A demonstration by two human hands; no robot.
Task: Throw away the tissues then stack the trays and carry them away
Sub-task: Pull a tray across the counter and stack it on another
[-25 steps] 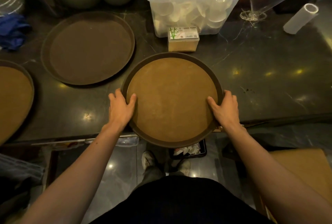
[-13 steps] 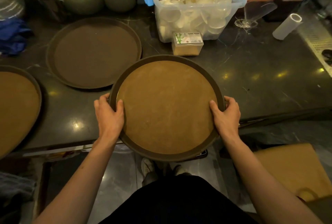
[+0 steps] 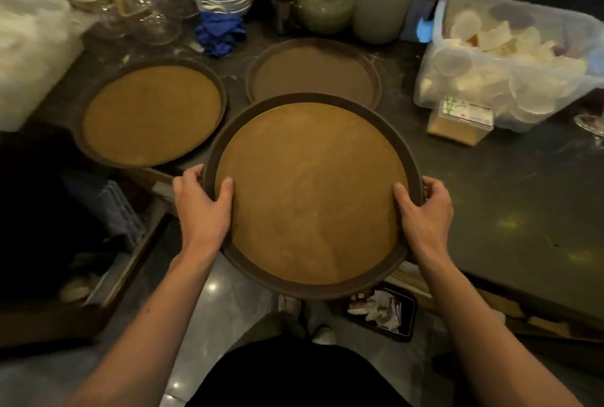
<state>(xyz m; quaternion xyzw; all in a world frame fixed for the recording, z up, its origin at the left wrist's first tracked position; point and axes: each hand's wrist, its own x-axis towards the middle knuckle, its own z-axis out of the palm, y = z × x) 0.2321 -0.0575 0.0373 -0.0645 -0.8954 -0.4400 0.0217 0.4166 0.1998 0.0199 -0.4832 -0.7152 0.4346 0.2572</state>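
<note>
A round brown tray with a dark rim is held off the counter, over its front edge. My left hand grips its left rim and my right hand grips its right rim, thumbs on the tray's inside. A second tan tray lies flat on the counter to the left. A third, darker tray lies behind the held one, partly hidden by it. A black bin with crumpled white tissues stands on the floor below.
A clear plastic tub of white cups stands at the right with a small toothpick box before it. Glassware, a blue cloth and jars line the back. A dark crate area sits lower left.
The tray has been lifted off the counter and carried leftward with both hands; my view has swung left, so the other two trays now sit just behind and left of it.
</note>
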